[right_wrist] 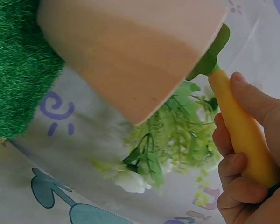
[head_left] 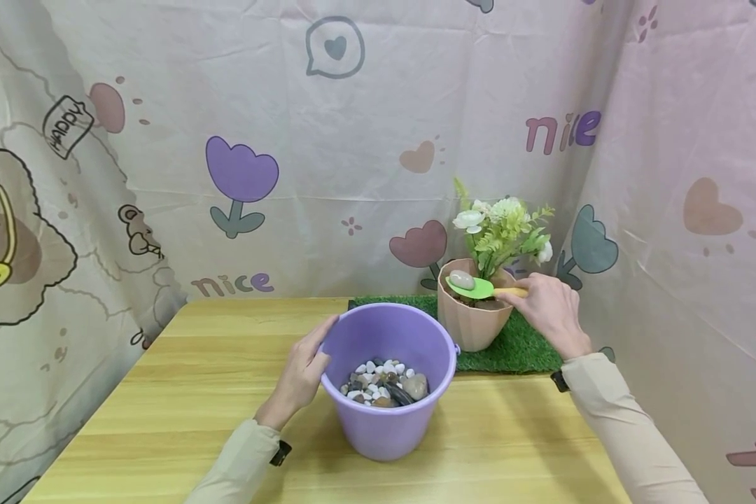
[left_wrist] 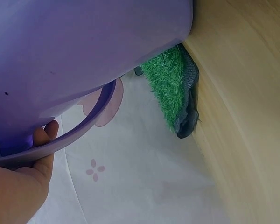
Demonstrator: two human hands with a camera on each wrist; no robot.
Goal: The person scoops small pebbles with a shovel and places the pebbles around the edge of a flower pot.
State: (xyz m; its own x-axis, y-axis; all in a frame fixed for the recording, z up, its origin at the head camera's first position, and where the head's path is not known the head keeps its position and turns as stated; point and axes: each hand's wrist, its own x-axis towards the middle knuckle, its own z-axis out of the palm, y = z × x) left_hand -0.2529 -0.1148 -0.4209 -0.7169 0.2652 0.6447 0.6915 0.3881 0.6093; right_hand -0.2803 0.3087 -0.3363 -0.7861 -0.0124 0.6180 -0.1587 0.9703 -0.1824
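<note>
A purple bucket (head_left: 384, 434) with white, brown and dark pebbles (head_left: 378, 381) inside stands on the table. My left hand (head_left: 301, 371) grips its left side at the rim; in the left wrist view the fingers (left_wrist: 45, 161) curl round a purple band, with the bucket wall above. My right hand (head_left: 544, 308) holds a toy shovel by its yellow handle (right_wrist: 240, 126). On the green blade (head_left: 479, 288) lies one smooth greyish stone (head_left: 462, 280), over the opening of a pinkish flowerpot (head_left: 472, 325). White flowers and green leaves (head_left: 500, 227) rise from the pot, behind the blade.
The flowerpot stands on a green artificial-grass mat (head_left: 519, 350) at the back right of the wooden table (head_left: 227, 392). Printed curtains (head_left: 340, 126) hang close behind and on both sides. A small lug (head_left: 457, 349) sticks out from the bucket's right rim.
</note>
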